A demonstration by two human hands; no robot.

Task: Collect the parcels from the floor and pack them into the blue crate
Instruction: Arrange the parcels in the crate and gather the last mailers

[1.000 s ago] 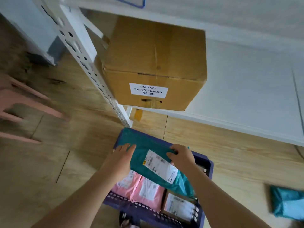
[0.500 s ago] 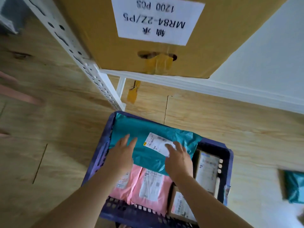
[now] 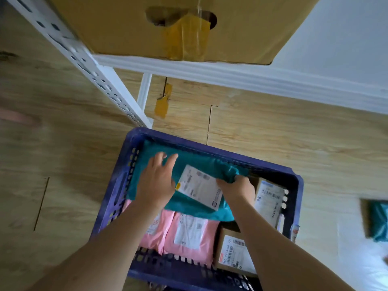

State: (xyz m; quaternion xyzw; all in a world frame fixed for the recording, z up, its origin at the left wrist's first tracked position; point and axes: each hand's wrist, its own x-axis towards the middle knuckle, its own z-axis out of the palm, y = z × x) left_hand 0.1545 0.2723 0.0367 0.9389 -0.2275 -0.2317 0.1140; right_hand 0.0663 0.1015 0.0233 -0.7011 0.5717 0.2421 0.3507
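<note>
Left hand [image 3: 156, 183] presses, right hand [image 3: 238, 186] grips teal parcel [image 3: 199, 162] in crate [image 3: 116, 192].

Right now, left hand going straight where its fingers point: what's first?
Likely the far wall of the blue crate; the left hand rests on the teal mailer, so depth is unclear.

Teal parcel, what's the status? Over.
Left hand flat on teal parcel. Right hand grips its edge. Parcel inside blue crate, over pink parcels. Nothing blocking.
</note>
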